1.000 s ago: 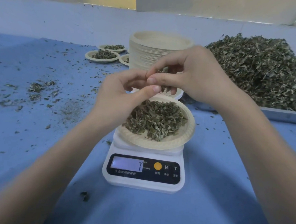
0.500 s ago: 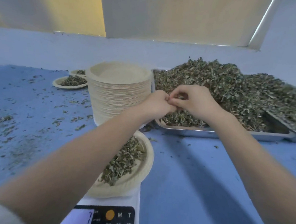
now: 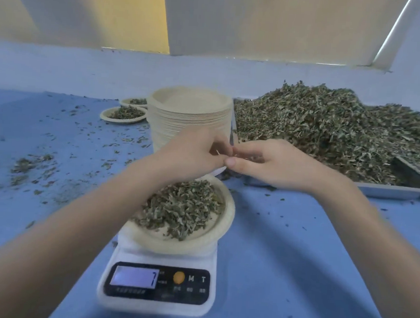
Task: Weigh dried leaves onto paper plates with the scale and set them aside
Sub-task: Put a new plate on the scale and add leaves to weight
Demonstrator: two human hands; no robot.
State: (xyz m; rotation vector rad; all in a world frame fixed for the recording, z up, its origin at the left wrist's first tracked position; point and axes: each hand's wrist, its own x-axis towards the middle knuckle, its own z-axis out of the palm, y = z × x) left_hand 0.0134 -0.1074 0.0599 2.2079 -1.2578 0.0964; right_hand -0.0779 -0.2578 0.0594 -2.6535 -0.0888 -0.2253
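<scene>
Hands: the left hand [image 3: 191,155] and right hand [image 3: 270,163] are meeting fingertip to fingertip above the far rim of the plate [image 3: 227,209]. They are pinching a tiny stem or leaf bit between them, with fingers curled in.
Plate: it is sitting on the scale [image 3: 157,277], near the front edge of the table [image 3: 283,263], holding a heap of leaves [image 3: 183,206].
Scale: the screen is showing a 7.
Tray: the big leaf pile [image 3: 330,127] is lying at the right side, just beside the hands.
Stack: spare plates [image 3: 189,117] are standing right behind the hands.
Done plates: two filled plates [image 3: 124,114] are waiting at the far left.
Risk: the bit may be dropping past the rim onto the table.
Risk: a wrist may be bumping the plate, making the number wrong or spilling leaves.
</scene>
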